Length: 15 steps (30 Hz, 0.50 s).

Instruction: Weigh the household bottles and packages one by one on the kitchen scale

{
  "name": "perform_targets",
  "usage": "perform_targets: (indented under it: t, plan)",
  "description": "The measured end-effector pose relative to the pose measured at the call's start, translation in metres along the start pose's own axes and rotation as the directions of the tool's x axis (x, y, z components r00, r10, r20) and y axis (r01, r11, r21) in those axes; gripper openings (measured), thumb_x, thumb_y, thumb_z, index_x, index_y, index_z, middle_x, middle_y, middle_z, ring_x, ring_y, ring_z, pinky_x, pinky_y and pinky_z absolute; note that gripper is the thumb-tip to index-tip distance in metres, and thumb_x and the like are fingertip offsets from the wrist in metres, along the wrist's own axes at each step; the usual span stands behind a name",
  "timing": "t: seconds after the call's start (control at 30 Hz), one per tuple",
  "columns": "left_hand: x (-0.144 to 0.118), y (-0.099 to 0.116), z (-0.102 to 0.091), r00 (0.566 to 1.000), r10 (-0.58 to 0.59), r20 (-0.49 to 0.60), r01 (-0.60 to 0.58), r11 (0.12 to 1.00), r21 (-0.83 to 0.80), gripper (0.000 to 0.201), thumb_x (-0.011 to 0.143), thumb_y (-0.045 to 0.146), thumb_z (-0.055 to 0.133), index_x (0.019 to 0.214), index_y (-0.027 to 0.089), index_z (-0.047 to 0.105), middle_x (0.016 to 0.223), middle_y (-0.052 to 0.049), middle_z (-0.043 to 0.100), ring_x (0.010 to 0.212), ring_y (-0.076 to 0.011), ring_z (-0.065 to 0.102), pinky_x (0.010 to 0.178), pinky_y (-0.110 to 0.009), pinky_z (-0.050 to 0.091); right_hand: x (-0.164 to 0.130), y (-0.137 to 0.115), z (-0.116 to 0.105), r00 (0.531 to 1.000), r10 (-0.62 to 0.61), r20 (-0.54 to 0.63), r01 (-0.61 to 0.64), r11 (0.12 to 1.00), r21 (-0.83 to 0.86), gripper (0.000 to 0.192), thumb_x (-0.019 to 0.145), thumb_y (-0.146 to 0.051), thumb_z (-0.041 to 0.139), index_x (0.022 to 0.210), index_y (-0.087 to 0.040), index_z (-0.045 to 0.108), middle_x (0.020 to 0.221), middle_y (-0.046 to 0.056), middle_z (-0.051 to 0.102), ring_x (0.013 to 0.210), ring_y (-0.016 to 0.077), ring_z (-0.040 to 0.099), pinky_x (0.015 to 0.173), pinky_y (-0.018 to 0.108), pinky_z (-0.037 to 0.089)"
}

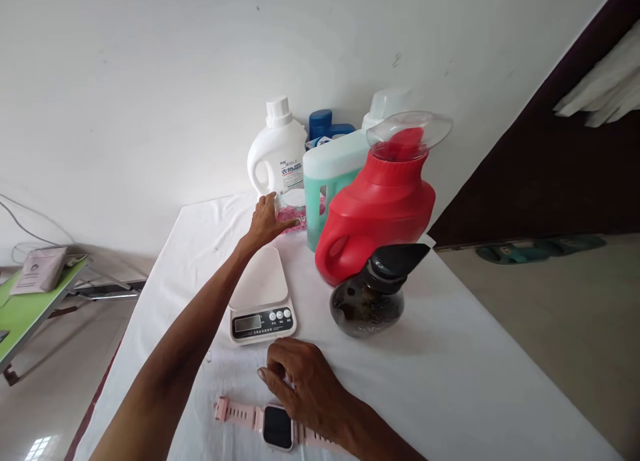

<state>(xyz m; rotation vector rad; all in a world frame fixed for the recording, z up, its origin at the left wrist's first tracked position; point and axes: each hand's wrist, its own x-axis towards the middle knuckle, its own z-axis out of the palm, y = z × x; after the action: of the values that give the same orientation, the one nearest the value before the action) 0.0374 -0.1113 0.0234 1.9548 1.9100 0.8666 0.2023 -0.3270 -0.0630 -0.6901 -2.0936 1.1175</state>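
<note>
My left hand [267, 221] reaches over the scale to a pink-and-clear package [293, 214] and is open, thumb spread from the fingers; whether it touches the package I cannot tell. The package sits in front of a white detergent bottle [277, 147]. My right hand [305, 381] hovers or rests just in front of the white kitchen scale [263, 287], fingers loosely curled and the thumb apart, with nothing seen in it. Beneath its wrist lies a pink-strapped smartwatch [278, 427]. The scale's pan is bare and its display looks blank.
A red jug [380, 207] with a clear cap leans near a green-liquid bottle [333, 157]. In front is a dark round bottle [367, 307] with a black spout. Blue bottles [323, 124] stand behind, on the white tablecloth [450, 381]. At left is a green table [45, 291].
</note>
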Motion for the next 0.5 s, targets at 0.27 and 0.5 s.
perform_targets:
  t: [0.27,0.5]
  plan:
    - [0.023,0.004,0.014,0.998,-0.042,0.05,0.024,0.948,0.317,0.08,0.067,0.052,0.093,0.13,0.021,0.054,0.134,-0.015,0.056,0.129,-0.0365,0.049,0.107,-0.049,0.04,0.0,0.002,-0.001,1.0,0.007,0.008,-0.007,1.0,-0.003,0.027,0.093,-0.019,0.06,0.073,-0.023,0.041,0.07,-0.003,0.055,0.066,0.0131,0.051,0.066,0.028,0.033]
    - [0.024,0.004,0.02,0.987,-0.074,0.142,0.048,0.983,0.177,0.075,0.068,0.051,0.092,0.126,0.018,0.058,0.131,-0.017,0.057,0.125,-0.0362,0.053,0.098,-0.043,0.048,0.0,0.001,-0.002,1.0,-0.002,0.014,0.002,1.0,-0.011,0.028,0.094,-0.018,0.059,0.074,-0.023,0.041,0.069,-0.004,0.054,0.065,0.0126,0.051,0.065,0.027,0.033]
